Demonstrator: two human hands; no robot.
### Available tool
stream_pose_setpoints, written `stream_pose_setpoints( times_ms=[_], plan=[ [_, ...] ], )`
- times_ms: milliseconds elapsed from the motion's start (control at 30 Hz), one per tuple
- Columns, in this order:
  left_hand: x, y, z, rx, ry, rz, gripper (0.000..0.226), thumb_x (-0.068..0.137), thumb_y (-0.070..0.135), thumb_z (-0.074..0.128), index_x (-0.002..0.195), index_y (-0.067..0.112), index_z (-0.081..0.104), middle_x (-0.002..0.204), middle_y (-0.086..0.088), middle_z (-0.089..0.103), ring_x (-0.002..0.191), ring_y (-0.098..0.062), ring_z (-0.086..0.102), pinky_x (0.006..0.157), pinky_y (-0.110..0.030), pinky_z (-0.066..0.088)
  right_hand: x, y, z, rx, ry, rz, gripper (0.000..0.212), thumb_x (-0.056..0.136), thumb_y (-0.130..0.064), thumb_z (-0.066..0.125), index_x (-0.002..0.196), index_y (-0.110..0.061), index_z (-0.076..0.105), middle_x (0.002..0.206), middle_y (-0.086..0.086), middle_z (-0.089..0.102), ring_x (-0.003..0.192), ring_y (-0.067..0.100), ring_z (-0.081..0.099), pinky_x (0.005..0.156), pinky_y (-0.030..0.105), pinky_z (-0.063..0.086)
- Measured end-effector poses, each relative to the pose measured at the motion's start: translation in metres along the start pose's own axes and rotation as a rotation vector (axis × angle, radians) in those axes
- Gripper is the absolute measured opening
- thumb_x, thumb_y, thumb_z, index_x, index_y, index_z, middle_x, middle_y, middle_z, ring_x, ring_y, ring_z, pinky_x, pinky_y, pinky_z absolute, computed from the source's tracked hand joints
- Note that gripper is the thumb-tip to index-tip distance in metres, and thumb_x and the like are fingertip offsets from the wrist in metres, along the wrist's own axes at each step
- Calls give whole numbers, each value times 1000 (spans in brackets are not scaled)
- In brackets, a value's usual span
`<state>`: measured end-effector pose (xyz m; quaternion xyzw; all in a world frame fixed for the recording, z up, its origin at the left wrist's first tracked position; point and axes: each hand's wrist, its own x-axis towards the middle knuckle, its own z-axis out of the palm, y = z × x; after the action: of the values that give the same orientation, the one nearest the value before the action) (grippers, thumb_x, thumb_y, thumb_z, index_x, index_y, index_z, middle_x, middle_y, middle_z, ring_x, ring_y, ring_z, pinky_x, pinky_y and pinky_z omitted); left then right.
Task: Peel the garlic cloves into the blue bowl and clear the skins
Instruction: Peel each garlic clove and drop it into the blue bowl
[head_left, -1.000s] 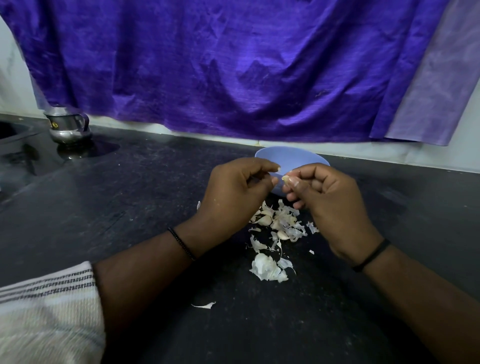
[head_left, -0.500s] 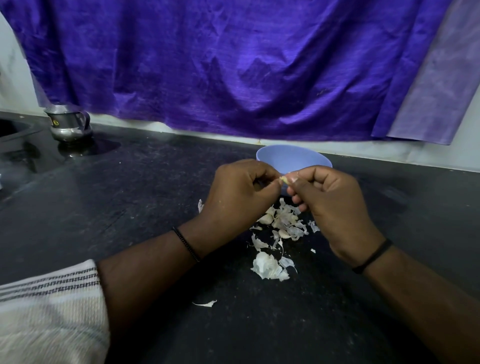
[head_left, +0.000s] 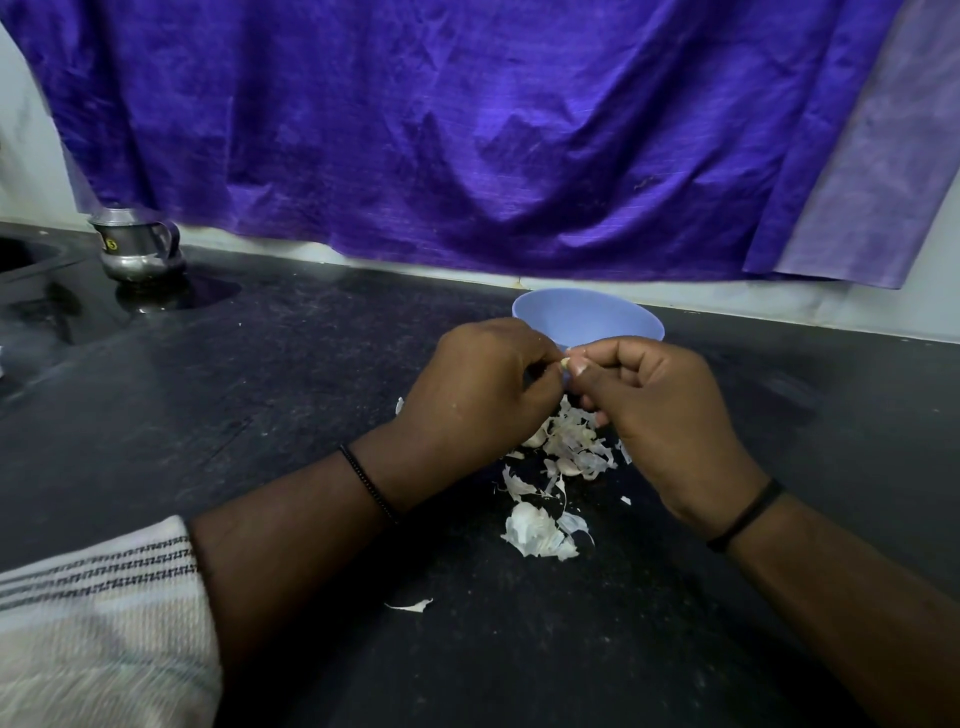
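Observation:
My left hand (head_left: 480, 395) and my right hand (head_left: 660, 415) meet fingertip to fingertip just in front of the blue bowl (head_left: 587, 317). Between them they pinch a small garlic clove (head_left: 564, 362), of which only a pale tip shows. Both hands have curled fingers. Under and behind the hands lies a heap of white garlic skins (head_left: 571, 441) with a few cloves mixed in. A larger clump of skin (head_left: 537, 532) lies nearer to me on the black counter (head_left: 291, 415). The inside of the bowl is hidden from view.
A steel jug (head_left: 137, 249) stands at the back left beside a sink edge (head_left: 26, 260). A purple cloth (head_left: 467, 130) hangs over the wall behind the counter. One loose skin flake (head_left: 410, 605) lies near my left forearm.
My hands have closed the small gap between them and now pinch the clove together. They have shifted slightly toward the bowl.

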<state>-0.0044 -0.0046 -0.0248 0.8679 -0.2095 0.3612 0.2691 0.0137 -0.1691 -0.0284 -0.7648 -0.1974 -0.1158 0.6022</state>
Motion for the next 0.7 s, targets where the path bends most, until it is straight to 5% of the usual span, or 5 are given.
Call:
stream_pose_setpoints(
  times_ms=[167, 400, 567, 700],
  plan=[
    [1, 2, -2, 37, -71, -25, 14, 86, 23, 69, 76, 14, 74, 70, 3, 65, 62, -10, 58, 57, -30, 48, 1, 2, -2, -114, -1, -31, 7, 88, -14, 73, 85, -19, 78, 76, -8, 76, 72, 7, 72, 72, 27, 58],
    [0, -2, -2, -137, -137, -169, 10, 83, 16, 72, 76, 12, 78, 63, 4, 70, 57, -7, 64, 51, -16, 47, -2, 5, 0, -184, -14, -30, 6, 86, -14, 76, 85, -19, 79, 75, -8, 75, 72, 7, 71, 72, 28, 58],
    [-3, 0, 1, -352, -119, -399, 9, 84, 10, 73, 75, 8, 75, 61, -3, 71, 55, -14, 70, 58, -38, 61, -3, 4, 2, -147, 1, -32, 7, 85, -14, 76, 85, -21, 78, 78, -9, 76, 75, 7, 72, 76, 33, 60],
    [-4, 3, 2, -475, -113, -520, 10, 84, 6, 74, 74, 6, 73, 62, -12, 71, 56, -24, 72, 58, -41, 62, -5, 3, 3, -139, 8, -59, 14, 85, -14, 76, 82, -27, 77, 79, -12, 76, 76, 3, 71, 77, 30, 59]
  ],
)
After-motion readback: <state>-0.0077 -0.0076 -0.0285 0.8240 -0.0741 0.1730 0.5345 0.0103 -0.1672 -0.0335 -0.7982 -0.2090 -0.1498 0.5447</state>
